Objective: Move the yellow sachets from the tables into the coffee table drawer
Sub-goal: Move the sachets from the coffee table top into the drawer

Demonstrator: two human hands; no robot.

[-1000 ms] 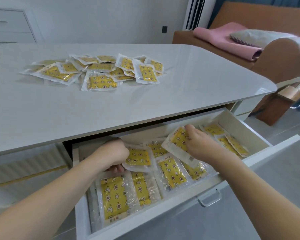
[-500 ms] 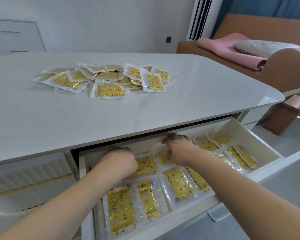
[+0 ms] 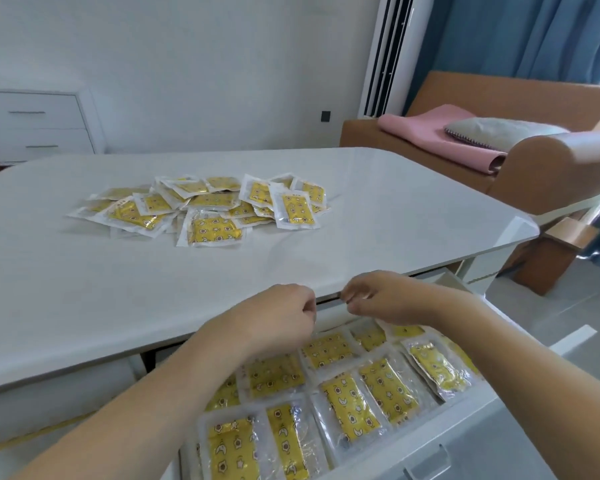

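Observation:
A heap of yellow sachets [image 3: 208, 206] in clear wrappers lies on the white coffee table top [image 3: 84, 289], toward its far middle. Below the table's front edge the white drawer [image 3: 465, 434] stands pulled out, with several more yellow sachets [image 3: 347, 393] laid flat inside. My left hand [image 3: 278, 317] and my right hand [image 3: 385, 297] hover side by side above the back of the drawer, level with the table edge. The fingers of both hang loosely curled, and neither hand holds anything.
A brown sofa [image 3: 534, 168] with a pink blanket [image 3: 440, 136] and a grey cushion stands at the right, behind the table. A white dresser [image 3: 35, 126] is against the far left wall. Blue curtains hang at the top right.
Both hands have let go of the sachets in the drawer and risen out of it to the table edge. The camera has tilted upward.

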